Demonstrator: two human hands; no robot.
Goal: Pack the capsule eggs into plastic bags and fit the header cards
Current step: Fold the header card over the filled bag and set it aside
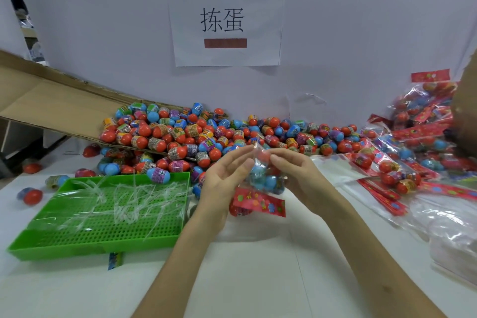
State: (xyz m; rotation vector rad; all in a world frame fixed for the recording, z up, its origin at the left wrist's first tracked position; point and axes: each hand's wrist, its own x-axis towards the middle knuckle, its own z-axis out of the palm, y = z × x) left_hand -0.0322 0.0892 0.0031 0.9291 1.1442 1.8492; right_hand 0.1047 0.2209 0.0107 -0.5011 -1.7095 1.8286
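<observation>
Over the worktop (258,271), midway between its front and back edges, the right hand (293,171) pinched a plastic bag (261,162) of capsule eggs (271,183) by its top, with the header card (258,202) hanging below. The left hand (223,179) (fingers nearly straight) rested against the bag's side.

Left hand (225,177) raised, fingers nearly straight; right hand (296,175) beside it, fingers curled, pinching.

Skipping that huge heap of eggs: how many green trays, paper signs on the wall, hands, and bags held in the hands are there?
green tray: 1
paper sign: 1
hands: 2, the left hand and the right hand
bag of eggs held between them: 1
Total: 5
</observation>
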